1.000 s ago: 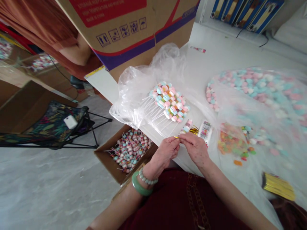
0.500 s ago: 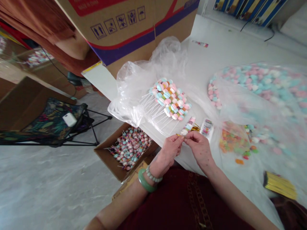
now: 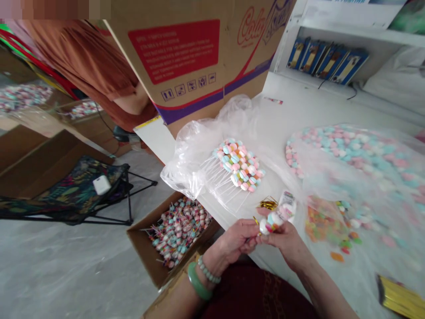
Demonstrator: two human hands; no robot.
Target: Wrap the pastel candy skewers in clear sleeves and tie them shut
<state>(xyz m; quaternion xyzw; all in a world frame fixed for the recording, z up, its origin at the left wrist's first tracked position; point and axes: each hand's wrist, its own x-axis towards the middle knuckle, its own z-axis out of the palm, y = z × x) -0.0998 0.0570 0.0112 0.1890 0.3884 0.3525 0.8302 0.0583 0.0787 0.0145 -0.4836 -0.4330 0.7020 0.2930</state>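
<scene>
A marshmallow skewer in a clear printed wrapper (image 3: 275, 220) is held between my two hands, its top leaning away to the right. My left hand (image 3: 236, 239) is closed at its lower end, beside a gold twist tie (image 3: 256, 221); the stick is hidden by the fingers. My right hand (image 3: 286, 243) is wrapped around the lower right side of the skewer. Just beyond lie several loose gold twist ties (image 3: 268, 204) and a stack of printed clear wrappers (image 3: 288, 200). Farther off, a pile of unwrapped marshmallow skewers (image 3: 241, 164) rests on plastic, white sticks pointing left.
An open carton of wrapped skewers (image 3: 181, 230) stands below the table edge. A large cardboard box (image 3: 206, 53) is at the back. Loose marshmallows (image 3: 358, 146), gummy candies (image 3: 323, 219) and a gold tie bundle (image 3: 400, 296) lie right. A folding chair (image 3: 76, 190) and another person's arm (image 3: 134, 99) are left.
The skewer has come lower and nearer, and my right hand has shifted from a pinch at its lower end to around its side. The camera view has tilted up.
</scene>
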